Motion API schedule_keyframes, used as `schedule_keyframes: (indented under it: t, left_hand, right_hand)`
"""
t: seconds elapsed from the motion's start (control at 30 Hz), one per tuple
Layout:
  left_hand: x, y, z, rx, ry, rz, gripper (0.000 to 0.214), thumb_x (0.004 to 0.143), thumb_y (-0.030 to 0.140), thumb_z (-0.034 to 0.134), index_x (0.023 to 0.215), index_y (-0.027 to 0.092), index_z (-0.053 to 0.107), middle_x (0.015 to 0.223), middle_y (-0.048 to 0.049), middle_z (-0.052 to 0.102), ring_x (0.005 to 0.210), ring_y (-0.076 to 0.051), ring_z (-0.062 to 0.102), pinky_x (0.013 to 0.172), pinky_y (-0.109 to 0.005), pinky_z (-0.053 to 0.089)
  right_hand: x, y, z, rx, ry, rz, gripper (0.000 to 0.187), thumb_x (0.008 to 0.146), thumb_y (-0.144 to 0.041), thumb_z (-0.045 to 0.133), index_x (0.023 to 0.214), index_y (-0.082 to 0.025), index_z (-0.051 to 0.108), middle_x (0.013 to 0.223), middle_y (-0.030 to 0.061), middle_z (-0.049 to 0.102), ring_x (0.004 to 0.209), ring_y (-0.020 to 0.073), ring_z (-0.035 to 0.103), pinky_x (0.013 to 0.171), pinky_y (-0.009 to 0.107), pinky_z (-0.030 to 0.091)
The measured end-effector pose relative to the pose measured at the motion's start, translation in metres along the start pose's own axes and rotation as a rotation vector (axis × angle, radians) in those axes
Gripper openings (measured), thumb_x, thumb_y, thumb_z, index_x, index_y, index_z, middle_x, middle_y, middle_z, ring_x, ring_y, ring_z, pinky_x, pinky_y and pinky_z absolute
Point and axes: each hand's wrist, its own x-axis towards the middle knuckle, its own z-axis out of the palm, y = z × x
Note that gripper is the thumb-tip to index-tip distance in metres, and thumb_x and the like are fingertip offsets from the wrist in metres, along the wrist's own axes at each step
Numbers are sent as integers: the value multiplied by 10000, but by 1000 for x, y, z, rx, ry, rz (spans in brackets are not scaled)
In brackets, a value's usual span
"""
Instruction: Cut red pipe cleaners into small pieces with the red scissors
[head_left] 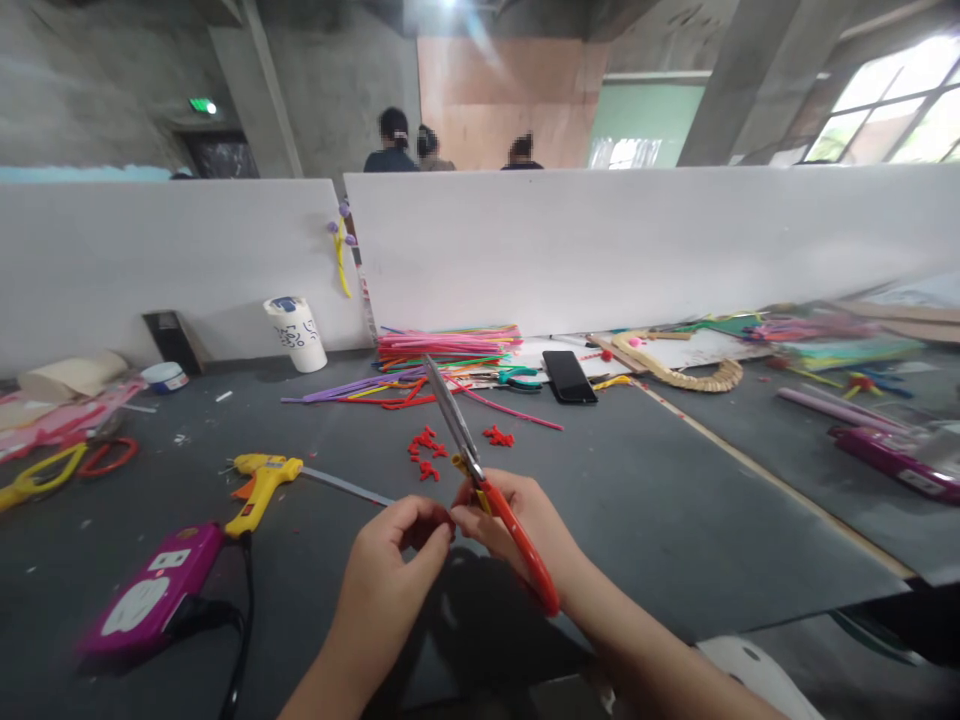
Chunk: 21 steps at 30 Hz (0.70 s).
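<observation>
Around the scissors [472, 462] lie red scraps [427, 452] and glue gun [259, 485].

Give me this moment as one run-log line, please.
right hand: grips orange-handled scissors, blades together | left hand: fingertips pinched beside right hand | nearby: red pieces, yellow glue gun

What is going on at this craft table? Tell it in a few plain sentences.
A person works at a dark table. The right hand grips orange-handled scissors, blades closed and pointing away. The left hand pinches its fingertips together beside the handles; what it pinches is hidden. Small red pieces lie beyond, before a pile of coloured pipe cleaners. A yellow glue gun rests to the left.
</observation>
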Motion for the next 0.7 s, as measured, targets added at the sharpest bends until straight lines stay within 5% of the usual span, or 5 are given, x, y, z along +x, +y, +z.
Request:
schedule_keyframes:
  t: [0.17, 0.43, 0.7]
  left_hand:
    - [-3, -1, 1, 4, -9, 28, 70, 651, 208, 570, 659, 181, 635, 615, -11, 635, 601, -159, 573, 587, -237, 421]
    - [2, -2, 0, -521, -204, -251, 128, 665, 246, 602, 671, 119, 614, 596, -34, 628, 515, -119, 547, 489, -214, 419]
    - [3, -5, 2, -483, -182, -251, 129, 640, 240, 621, 684, 118, 614, 568, -7, 605, 490, -101, 525, 480, -207, 414]
  right_hand:
    - [0, -1, 0, 6, -4, -13, 36, 612, -168, 481, 582, -156, 466, 517, -49, 410, 480, 72, 357, 445, 171, 303]
    - [2, -6, -2, 98, -83, 103, 43, 638, -201, 465, 622, -162, 473, 455, -58, 442, 356, 48, 339, 354, 156, 278]
    - [2, -1, 0, 54, -52, 85, 26, 626, -183, 458, 629, -164, 476, 498, -49, 451, 406, 61, 367, 400, 169, 301]
